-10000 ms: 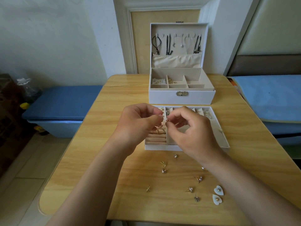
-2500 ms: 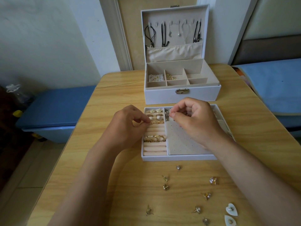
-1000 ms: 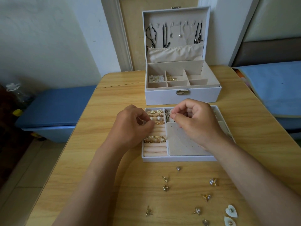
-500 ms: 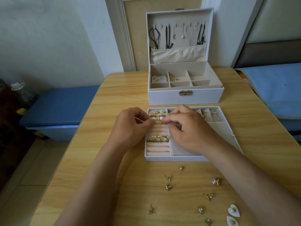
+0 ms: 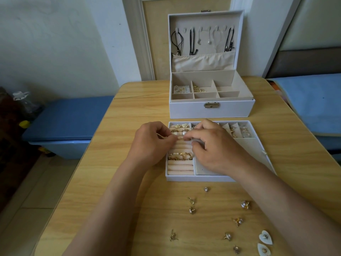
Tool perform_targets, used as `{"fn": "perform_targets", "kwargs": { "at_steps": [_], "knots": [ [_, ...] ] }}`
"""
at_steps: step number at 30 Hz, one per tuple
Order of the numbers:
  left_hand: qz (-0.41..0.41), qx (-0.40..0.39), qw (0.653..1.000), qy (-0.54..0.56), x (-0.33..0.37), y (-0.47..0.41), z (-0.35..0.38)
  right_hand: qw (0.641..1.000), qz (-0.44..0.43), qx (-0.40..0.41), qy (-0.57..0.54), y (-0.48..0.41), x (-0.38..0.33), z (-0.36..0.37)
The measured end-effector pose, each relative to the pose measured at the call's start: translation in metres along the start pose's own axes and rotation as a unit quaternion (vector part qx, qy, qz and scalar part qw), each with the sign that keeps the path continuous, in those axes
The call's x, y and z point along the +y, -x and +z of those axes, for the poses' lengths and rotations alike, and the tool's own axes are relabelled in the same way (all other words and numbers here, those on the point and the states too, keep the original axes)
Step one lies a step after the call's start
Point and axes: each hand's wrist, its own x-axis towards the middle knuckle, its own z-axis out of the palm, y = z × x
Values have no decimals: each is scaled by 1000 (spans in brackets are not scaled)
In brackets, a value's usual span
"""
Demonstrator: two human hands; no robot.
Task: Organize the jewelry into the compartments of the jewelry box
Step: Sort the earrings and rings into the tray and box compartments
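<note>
Left hand (image 5: 153, 143), right hand (image 5: 215, 146) bare; 2 forearms (image 5: 118, 200) bare to frame edge.

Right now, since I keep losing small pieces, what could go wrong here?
The gold piece pinched between left hand and right hand over the ring rolls might slip into another slot. The right forearm passes close by the loose earrings on the table; pulling back could sweep some off.
</note>
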Motion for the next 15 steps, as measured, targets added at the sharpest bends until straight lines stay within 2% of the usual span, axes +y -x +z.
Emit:
{"fn": "perform_targets", "kwargs": {
  "at_steps": [15],
  "knots": [
    [-19, -6, 1000, 21, 4, 3, -5, 1000, 5, 12, -28, -1, 2, -1]
  ]
}}
